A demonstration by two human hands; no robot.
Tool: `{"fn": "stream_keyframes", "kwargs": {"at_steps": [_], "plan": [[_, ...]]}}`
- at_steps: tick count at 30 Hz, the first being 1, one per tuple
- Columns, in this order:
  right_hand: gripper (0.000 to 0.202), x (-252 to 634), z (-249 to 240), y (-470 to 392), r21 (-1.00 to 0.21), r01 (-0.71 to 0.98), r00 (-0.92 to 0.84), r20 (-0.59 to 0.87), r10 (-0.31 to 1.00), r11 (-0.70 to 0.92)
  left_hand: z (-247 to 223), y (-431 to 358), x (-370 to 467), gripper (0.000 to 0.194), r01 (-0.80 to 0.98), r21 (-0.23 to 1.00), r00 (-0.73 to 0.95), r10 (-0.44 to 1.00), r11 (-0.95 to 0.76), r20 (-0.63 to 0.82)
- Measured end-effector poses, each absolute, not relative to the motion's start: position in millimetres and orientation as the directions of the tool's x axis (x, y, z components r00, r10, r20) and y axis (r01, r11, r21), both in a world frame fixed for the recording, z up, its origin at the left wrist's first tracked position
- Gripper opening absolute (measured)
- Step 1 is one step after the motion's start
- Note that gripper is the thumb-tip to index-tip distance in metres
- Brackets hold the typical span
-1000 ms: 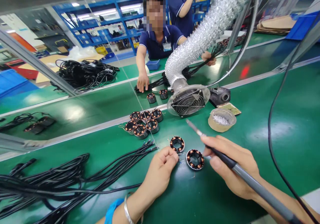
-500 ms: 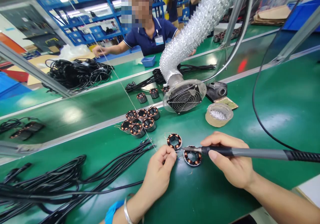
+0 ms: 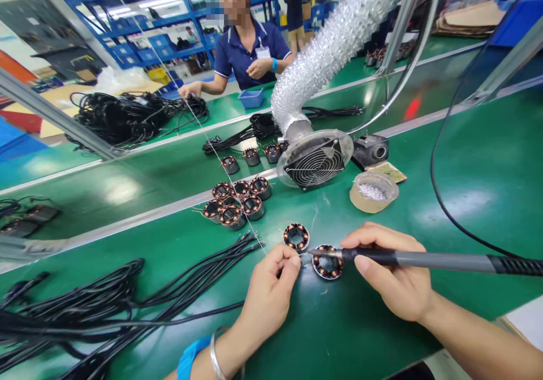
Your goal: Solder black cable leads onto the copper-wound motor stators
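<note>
Left hand (image 3: 271,292) pinches fine wire (image 3: 302,256) beside copper-wound ring (image 3: 289,245); right hand (image 3: 394,281) grips soldering iron (image 3: 436,260) across second ring (image 3: 338,266), tip (image 3: 313,253) close to pinching fingers (image 3: 283,251); any slip might burn them or scorch either ring

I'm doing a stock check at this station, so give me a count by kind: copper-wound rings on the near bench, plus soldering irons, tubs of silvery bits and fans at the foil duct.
Rings: 8 (6 bunched, 2 nearer the camera)
Soldering iron: 1
Tub: 1
Fan: 1
Total: 11
</note>
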State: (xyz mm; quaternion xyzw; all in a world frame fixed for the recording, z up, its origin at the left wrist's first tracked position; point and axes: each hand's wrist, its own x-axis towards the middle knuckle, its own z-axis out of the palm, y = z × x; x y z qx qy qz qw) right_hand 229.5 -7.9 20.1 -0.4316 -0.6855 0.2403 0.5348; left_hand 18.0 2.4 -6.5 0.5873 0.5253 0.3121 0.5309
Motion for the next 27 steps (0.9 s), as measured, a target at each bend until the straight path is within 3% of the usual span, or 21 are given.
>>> {"fn": "stream_keyframes", "kwargs": {"at_steps": [16,27], "plan": [[0.024,215.9,19.5,-18.6,-0.601,0.360,-0.160,0.713,0.682,0.713,-4.1,0.5,20.0,0.026,0.291,0.952,0.267,0.948,0.092,-0.173],[0.028,219.6,24.1,-19.8,-0.610,0.342,-0.143,0.718,0.681,0.715,-7.1,-0.2,18.9,0.025,0.283,0.954,0.274,0.944,0.101,-0.182]]}}
